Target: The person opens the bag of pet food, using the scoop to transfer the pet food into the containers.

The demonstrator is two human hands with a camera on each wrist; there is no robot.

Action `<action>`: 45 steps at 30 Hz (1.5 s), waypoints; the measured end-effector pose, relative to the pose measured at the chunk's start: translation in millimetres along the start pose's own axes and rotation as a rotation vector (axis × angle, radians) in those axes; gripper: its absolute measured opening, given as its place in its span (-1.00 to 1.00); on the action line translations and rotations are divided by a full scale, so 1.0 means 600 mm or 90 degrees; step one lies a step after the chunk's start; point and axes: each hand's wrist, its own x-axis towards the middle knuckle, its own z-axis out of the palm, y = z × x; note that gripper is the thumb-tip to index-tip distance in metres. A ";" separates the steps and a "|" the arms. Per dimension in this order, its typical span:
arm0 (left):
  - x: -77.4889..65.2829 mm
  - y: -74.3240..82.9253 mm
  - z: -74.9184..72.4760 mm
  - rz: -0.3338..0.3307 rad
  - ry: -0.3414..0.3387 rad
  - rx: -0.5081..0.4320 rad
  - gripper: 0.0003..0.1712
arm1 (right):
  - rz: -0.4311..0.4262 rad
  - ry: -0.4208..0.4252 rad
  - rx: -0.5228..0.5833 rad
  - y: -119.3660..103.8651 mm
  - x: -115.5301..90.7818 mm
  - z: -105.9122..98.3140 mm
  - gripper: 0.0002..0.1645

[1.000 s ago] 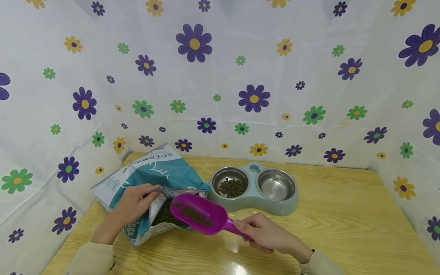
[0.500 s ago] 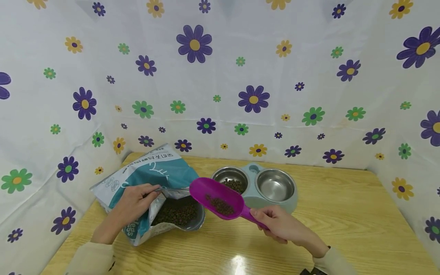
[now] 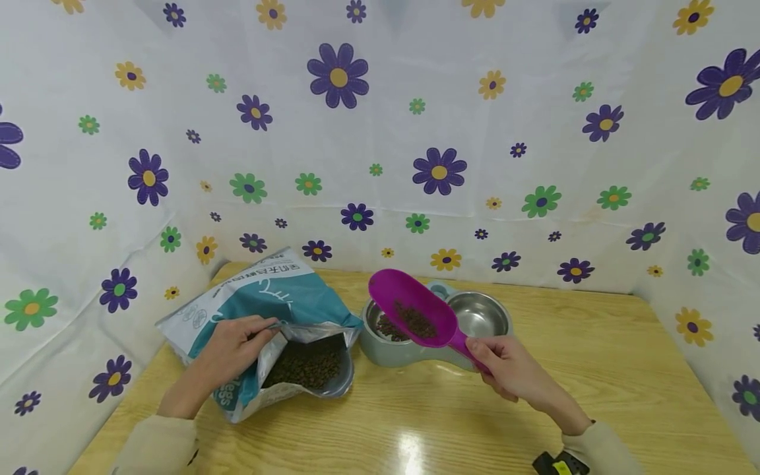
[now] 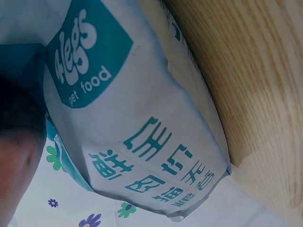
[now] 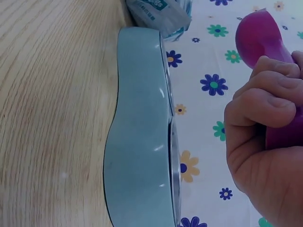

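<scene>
My right hand (image 3: 509, 367) grips the handle of a magenta scoop (image 3: 424, 302), its fingers curled round it in the right wrist view. Brown kibble (image 3: 415, 320) lies in the scoop, which hovers above the left steel bowl (image 3: 369, 315) of a pale blue double feeder (image 3: 386, 355) and covers part of it. Some kibble also shows inside that bowl. At the left lies a teal and white pet food bag (image 3: 309, 297), its mouth open toward me. My left hand (image 3: 234, 353) pinches the upper edge of that mouth. Plenty of kibble (image 3: 309, 366) is visible inside.
The right steel bowl (image 3: 479, 318) of the feeder holds no kibble that I can see. Everything stands on a wood-grain table (image 3: 570, 369). A white cloth with flowers (image 3: 380, 119) hangs behind and at both sides.
My right hand has carried the loaded scoop from the bag's mouth to the right and away from me, over the left bowl. My left hand stays at the bag's edge.
</scene>
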 end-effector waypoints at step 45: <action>-0.001 -0.001 0.001 -0.030 -0.007 -0.004 -0.71 | -0.028 0.169 -0.790 -0.096 0.081 -0.004 -0.37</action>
